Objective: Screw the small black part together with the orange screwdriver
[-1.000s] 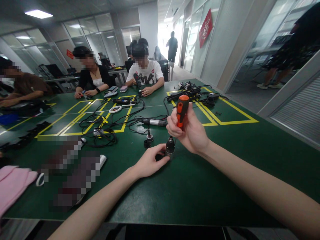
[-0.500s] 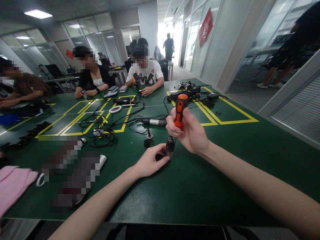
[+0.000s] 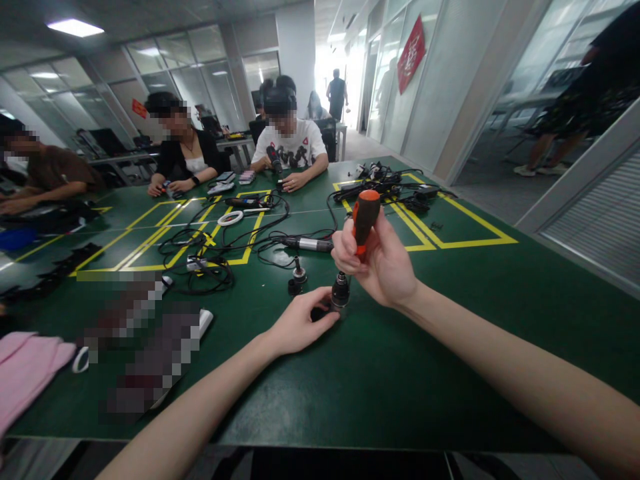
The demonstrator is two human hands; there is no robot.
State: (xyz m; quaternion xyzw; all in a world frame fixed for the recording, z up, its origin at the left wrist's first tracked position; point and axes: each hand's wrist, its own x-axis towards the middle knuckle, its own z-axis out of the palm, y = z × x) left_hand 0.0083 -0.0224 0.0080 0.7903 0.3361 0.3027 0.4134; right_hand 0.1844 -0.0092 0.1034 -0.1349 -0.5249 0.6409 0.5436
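- While our right hand [image 3: 387,267] stays curled firmly around an orange-and-black screwdriver with a thick, rounded handle [image 3: 367,215], we note a roll of that handle: its orange strip, facing us a moment ago, now sits toward the left and more of the dark side shows.
- We judge this to be a twist about the shaft, at the part held below; no shift of that part observed.
- Screwdriver: long axis steep, orange butt uppermost and leaning slightly right, slim shaft pointing down just beside the part's right side. Tip hidden; we cannot tell what it meets.
- Our left hand [image 3: 300,323]: half open, thumb and fingers curved around the base of a black-and-silver, stepped cylindrical part [image 3: 341,292], which it appears to steady.
- Part: upright at the dark green tabletop [image 3: 360,393], narrow end up, long axis near vertical.
- Beyond the left fingers: a black-and-silver stemmed piece [image 3: 299,272], stem up, near a short black round piece [image 3: 295,287].
- Farther out: a silver-and-black cylindrical tool [image 3: 311,245] lies lengthwise across our view, among black cables [image 3: 273,241].
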